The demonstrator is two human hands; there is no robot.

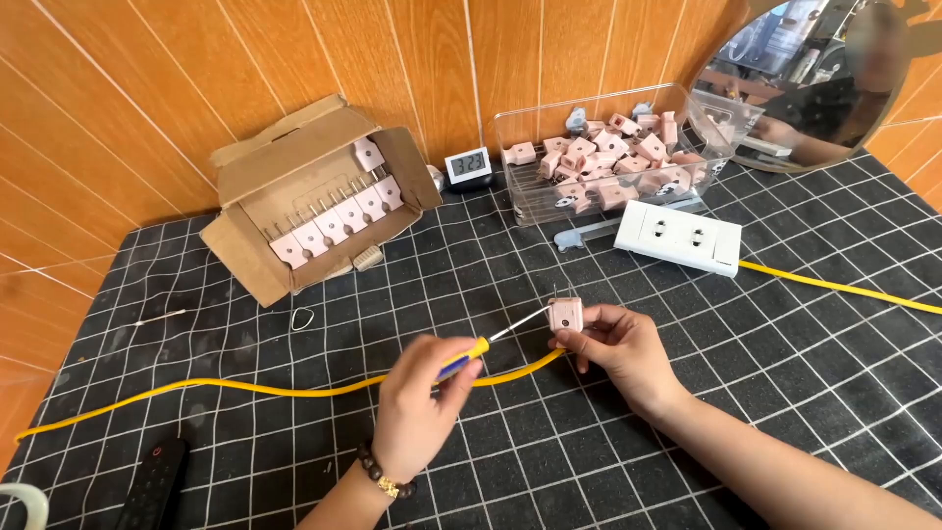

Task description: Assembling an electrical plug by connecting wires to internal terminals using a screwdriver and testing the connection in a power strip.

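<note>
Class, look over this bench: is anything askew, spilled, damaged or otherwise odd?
Only slightly: the cardboard box lies tipped on its side, flaps splayed, pink plugs showing in rows. One loose wire clip lies by it. Nothing looks spilled or broken.

Beside one white power strip [678,237]: one cardboard box [319,196] showing seven pink plugs, one clear bin [628,157] of pink plugs too heaped to count, one small clock [468,165], one yellow cable [294,389], one screwdriver [476,348].
</note>
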